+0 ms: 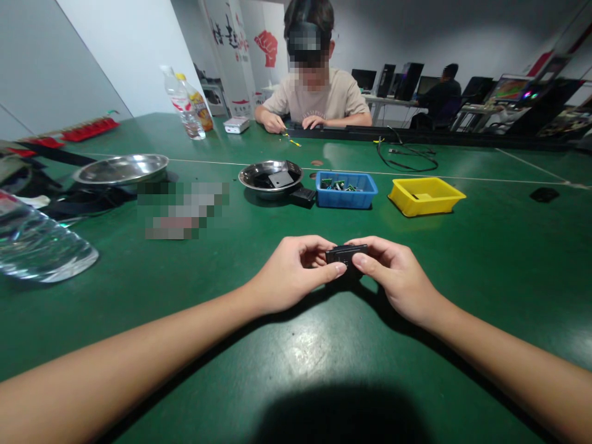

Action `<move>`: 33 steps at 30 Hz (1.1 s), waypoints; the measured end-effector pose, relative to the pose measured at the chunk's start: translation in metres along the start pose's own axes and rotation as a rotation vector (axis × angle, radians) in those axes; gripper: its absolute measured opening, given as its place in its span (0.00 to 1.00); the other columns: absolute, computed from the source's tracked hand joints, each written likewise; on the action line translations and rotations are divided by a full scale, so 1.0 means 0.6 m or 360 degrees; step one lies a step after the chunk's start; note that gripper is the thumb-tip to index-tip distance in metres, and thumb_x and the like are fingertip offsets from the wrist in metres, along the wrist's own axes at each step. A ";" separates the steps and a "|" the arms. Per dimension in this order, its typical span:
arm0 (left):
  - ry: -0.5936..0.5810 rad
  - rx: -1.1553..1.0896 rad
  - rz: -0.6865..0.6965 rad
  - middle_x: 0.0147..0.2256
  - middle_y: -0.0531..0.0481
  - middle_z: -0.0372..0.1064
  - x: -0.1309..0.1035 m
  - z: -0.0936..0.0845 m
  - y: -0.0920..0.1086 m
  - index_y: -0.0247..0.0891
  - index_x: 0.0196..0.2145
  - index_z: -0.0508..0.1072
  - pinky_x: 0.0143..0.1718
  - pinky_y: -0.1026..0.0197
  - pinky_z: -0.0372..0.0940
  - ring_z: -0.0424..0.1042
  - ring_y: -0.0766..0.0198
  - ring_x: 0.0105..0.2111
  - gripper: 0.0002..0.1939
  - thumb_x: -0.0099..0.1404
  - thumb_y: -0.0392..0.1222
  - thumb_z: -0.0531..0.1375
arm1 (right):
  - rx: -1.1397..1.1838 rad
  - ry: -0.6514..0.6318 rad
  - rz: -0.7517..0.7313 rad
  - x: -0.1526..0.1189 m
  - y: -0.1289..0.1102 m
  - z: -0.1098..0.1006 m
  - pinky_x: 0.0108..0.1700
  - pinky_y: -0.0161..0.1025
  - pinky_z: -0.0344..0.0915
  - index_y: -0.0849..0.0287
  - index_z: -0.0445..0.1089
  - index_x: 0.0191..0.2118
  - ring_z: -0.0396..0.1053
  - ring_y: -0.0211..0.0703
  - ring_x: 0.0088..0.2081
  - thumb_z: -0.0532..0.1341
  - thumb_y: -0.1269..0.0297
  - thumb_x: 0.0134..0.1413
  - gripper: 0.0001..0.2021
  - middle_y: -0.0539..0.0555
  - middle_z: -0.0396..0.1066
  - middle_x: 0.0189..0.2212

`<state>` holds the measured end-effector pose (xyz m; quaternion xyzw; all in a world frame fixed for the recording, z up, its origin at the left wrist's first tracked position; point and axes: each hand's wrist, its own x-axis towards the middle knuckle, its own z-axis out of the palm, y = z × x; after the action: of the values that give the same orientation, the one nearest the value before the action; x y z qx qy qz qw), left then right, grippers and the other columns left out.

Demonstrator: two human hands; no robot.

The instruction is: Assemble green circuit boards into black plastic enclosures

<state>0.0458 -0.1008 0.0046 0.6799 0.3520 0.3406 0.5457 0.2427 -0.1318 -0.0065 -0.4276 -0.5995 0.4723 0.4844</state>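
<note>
Between both hands, just above the green table (pixel 296 394), is a small black rectangular plastic case (pixel 346 253). My left hand (pixel 296 271) grips its left side, the thumb lying along the near face. On the opposite side my right hand (pixel 398 274) pinches it, thumb pressed on the near face and fingers behind. The far side of the case is hidden. Beyond the hands stand a blue bin (pixel 346 198) of small green circuit boards, a yellow bin (pixel 428 200) with a dark piece inside, and a steel bowl (pixel 250 179) holding dark and grey parts.
A black block (pixel 303 196) touches the bowl's right side. Another steel bowl (pixel 123 169) and a large water bottle (pixel 41 246) are at the left. Across the table sits a person (pixel 319 95) handling small pieces. Black cables (pixel 407 157) lie at the far right.
</note>
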 end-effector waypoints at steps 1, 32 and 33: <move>0.0003 -0.0003 0.0000 0.28 0.51 0.71 0.000 0.000 0.000 0.31 0.38 0.76 0.27 0.66 0.64 0.68 0.68 0.26 0.16 0.57 0.47 0.69 | 0.0005 0.0001 -0.0003 0.000 0.001 0.000 0.47 0.42 0.69 0.58 0.76 0.42 0.74 0.46 0.43 0.67 0.54 0.55 0.14 0.54 0.78 0.39; 0.0107 -0.0088 0.0033 0.33 0.48 0.76 0.006 -0.008 -0.004 0.32 0.37 0.77 0.35 0.62 0.68 0.73 0.63 0.31 0.17 0.58 0.51 0.68 | 0.0116 -0.0080 0.0106 0.002 -0.003 -0.007 0.40 0.39 0.70 0.59 0.78 0.39 0.73 0.42 0.35 0.71 0.58 0.48 0.13 0.53 0.79 0.34; 0.0109 -0.0090 0.0036 0.33 0.48 0.75 0.006 -0.007 -0.004 0.32 0.37 0.76 0.35 0.62 0.68 0.72 0.63 0.31 0.17 0.58 0.50 0.67 | 0.0124 -0.0090 0.0097 0.002 -0.001 -0.007 0.40 0.39 0.70 0.59 0.77 0.40 0.73 0.42 0.35 0.70 0.58 0.49 0.13 0.53 0.79 0.35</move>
<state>0.0436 -0.0951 0.0031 0.6560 0.3530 0.3796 0.5486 0.2468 -0.1300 -0.0056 -0.4129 -0.5809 0.5216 0.4691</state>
